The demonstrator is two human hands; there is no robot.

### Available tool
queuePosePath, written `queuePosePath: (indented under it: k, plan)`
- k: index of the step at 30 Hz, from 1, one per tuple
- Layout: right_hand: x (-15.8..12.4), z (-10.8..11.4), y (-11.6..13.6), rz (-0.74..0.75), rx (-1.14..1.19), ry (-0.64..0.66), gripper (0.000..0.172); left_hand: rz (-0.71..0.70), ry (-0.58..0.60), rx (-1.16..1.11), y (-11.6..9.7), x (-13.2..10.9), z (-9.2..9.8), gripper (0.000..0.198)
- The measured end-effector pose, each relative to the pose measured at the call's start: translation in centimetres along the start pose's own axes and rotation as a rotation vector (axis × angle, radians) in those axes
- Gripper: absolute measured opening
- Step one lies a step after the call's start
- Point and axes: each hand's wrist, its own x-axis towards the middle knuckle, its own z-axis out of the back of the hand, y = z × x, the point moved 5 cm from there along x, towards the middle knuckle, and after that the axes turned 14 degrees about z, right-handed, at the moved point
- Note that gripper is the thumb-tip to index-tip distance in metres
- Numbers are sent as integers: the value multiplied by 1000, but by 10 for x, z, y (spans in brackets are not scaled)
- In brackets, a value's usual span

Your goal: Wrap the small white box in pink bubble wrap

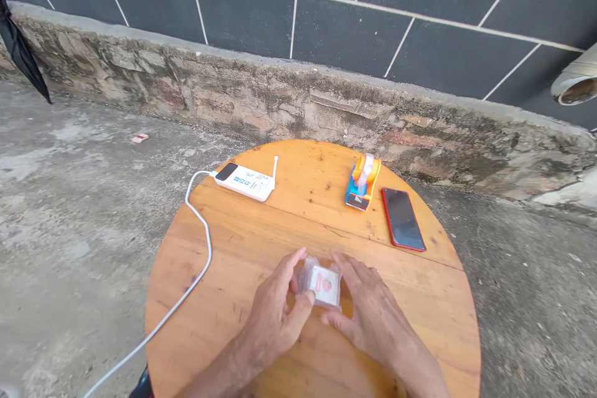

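Note:
A small clear plastic box [325,286] with a white label and a reddish print lies between my hands, low over the round wooden table; I cannot tell whether it rests on the wood. My left hand [275,311] holds its left side, the thumb at the near left corner and the fingers bent behind. On the other side, my right hand [373,305] curves around the box with thumb and fingers apart. Its index fingertip is close to the far right corner; whether it touches is unclear.
On the wooden table [196,305] are a white device [245,181] with a white cable [208,242], a blue and orange tape dispenser [362,183] and a red-edged phone [403,219]. A stone-based wall [280,99] stands behind. A black umbrella [21,50] is far left, a pipe [577,81] far right.

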Motion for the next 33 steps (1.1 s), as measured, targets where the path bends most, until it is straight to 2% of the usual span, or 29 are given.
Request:
queuePosePath:
  k: [4,9,12,20,27,33]
  plan:
    - [-3,3,-2,0,-8,-29,83,-45,10,-2,2,0,-3,56]
    - [1,3,2,89,12,-64,64,-100,44,-17,6,0,-7,55]
    - [2,5,3,90,16,-73,59,-91,44,-11,5,0,-7,53]
    - [3,5,5,43,21,-41,73,-56,10,-57,3,0,-3,57]
    - [7,2,8,94,34,-69,63,-68,29,-31,7,1,-5,54]
    - [9,5,8,80,66,-58,67,-10,24,-93,4,1,-4,52]
